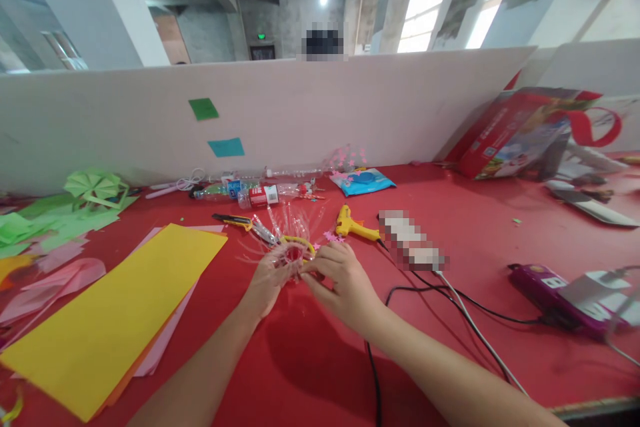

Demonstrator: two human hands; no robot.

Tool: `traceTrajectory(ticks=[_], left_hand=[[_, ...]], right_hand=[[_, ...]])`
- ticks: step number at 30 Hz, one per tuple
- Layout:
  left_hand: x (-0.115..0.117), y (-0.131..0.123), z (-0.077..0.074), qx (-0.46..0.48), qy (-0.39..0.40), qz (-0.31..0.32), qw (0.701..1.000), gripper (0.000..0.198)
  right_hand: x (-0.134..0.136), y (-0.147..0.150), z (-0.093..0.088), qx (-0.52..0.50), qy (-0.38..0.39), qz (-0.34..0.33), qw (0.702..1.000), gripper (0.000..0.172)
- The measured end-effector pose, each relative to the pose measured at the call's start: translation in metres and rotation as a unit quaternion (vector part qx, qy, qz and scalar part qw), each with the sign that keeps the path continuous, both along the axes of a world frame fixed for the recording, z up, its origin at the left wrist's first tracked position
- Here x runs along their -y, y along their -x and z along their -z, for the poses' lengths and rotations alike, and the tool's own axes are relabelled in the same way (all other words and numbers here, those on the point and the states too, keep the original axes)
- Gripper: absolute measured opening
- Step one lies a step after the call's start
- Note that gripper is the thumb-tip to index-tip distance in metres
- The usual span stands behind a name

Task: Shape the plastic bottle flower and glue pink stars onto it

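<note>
Between my hands is a clear plastic bottle piece (pixel 295 255), its side cut into many thin strips that fan outward. My left hand (pixel 267 277) is closed around its left side. The fingers of my right hand (pixel 336 273) pinch at its right edge; whether they hold something small there is hard to make out. Just behind the piece lie yellow-handled scissors (pixel 303 241), partly hidden by the strips. A yellow box cutter (pixel 234 220) rests to the left of them. Pink star cutouts (pixel 331 237) lie beyond my right hand.
Right of centre are a yellow glue gun (pixel 353 225) and a purple power strip (pixel 545 290), with cables across the red table (pixel 310 373). Yellow paper (pixel 120 313) covers the left. Plastic bottles (pixel 257 196) and a blue packet (pixel 367 182) lie by the white partition (pixel 300 113).
</note>
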State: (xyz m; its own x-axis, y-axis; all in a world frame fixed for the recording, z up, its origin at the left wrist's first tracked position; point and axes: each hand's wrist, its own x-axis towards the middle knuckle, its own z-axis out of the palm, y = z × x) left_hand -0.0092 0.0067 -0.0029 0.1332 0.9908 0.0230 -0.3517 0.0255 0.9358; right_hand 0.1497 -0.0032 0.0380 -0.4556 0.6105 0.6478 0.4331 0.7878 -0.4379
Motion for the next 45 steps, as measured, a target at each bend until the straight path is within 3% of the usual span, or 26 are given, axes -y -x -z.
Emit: traceTrajectory(ticks=[9,14,19,23,30,34,37,45], left_hand=[[0.0,0.002,0.006,-0.043,-0.016,0.004,0.999,0.042],[-0.002,0.004,0.007,-0.05,-0.014,-0.007,0.999,0.04],[-0.002,0.007,0.0,-0.087,-0.028,-0.01,0.996,0.038],[-0.001,0.009,-0.003,-0.106,-0.029,-0.003,0.994,0.042],[-0.002,0.01,0.008,-0.069,-0.012,0.002,0.998,0.046],[-0.001,0.009,0.004,-0.063,0.002,0.0,0.998,0.04],[0.0,0.007,0.001,-0.059,0.01,0.001,0.998,0.034],[0.0,0.006,0.001,-0.009,0.0,-0.006,1.0,0.035]], right_hand=[[0.001,-0.001,-0.002,-0.002,-0.029,0.018,0.999,0.013],[0.0,-0.002,-0.003,-0.006,0.019,0.006,1.0,0.012],[-0.004,-0.006,-0.006,0.002,0.083,-0.011,0.996,0.011],[-0.005,-0.006,-0.006,0.007,0.091,-0.014,0.996,0.014],[-0.003,-0.004,-0.002,-0.015,0.035,0.0,0.999,0.006],[0.001,-0.009,-0.011,-0.082,0.012,0.01,0.997,0.011],[0.007,-0.013,-0.017,-0.124,-0.065,0.01,0.99,0.013],[0.013,-0.007,-0.013,0.005,-0.189,-0.059,0.98,0.019]])
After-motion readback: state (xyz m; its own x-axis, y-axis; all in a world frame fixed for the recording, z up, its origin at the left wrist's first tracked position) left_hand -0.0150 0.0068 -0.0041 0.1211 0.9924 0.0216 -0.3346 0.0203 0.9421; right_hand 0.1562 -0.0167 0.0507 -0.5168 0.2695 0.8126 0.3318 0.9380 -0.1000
